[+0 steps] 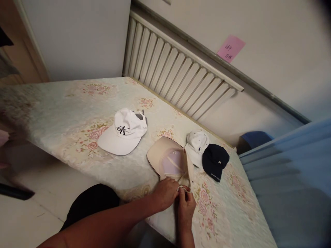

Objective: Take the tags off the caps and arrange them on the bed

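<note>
A beige cap (169, 160) lies upside down near the front edge of a table covered with a floral cloth (64, 110). My left hand (167, 193) and my right hand (185, 205) both pinch the strap at the back of this cap, fingers closed on it. A white cap with a black logo (124, 132) rests to the left. A small white cap (197, 144) and a navy cap (215, 161) lie side by side just right of the beige one.
A white radiator (176, 69) runs along the wall behind the table, with a pink note (230, 48) stuck above it. Blue fabric (292, 182) fills the right side. A dark object (15, 192) lies on the floor at left.
</note>
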Action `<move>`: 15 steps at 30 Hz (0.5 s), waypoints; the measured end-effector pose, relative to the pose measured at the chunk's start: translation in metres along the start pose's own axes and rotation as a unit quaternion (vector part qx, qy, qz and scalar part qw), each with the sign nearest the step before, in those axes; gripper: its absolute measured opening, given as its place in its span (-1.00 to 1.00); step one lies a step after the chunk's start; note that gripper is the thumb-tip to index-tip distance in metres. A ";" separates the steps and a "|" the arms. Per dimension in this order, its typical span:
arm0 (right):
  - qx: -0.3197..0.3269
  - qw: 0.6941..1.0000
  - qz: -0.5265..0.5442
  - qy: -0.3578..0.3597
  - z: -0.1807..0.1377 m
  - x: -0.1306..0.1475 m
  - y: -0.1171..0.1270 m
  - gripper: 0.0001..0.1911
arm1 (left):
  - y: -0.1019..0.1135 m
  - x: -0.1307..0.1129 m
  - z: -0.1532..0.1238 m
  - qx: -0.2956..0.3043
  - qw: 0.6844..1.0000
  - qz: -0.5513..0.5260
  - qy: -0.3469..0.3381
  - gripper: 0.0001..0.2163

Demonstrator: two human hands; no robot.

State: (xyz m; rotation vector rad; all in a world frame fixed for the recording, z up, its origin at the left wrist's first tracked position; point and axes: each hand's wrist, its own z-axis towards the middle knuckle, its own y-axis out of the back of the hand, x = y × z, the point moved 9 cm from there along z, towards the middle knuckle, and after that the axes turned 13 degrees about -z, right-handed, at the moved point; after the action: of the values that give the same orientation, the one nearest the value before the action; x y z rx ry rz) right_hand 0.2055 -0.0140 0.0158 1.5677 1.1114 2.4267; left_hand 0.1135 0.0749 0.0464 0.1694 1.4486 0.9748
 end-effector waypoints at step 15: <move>0.010 1.000 0.004 -0.002 0.000 0.002 0.000 -0.59 | -0.003 0.004 0.003 -0.003 1.000 0.008 0.008 -0.80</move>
State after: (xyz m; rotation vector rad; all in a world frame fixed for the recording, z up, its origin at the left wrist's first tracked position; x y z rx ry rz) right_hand 0.2040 -0.0132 0.0175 1.5847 1.1359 2.4239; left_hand 0.1165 0.0764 0.0422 0.1696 1.4621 0.9950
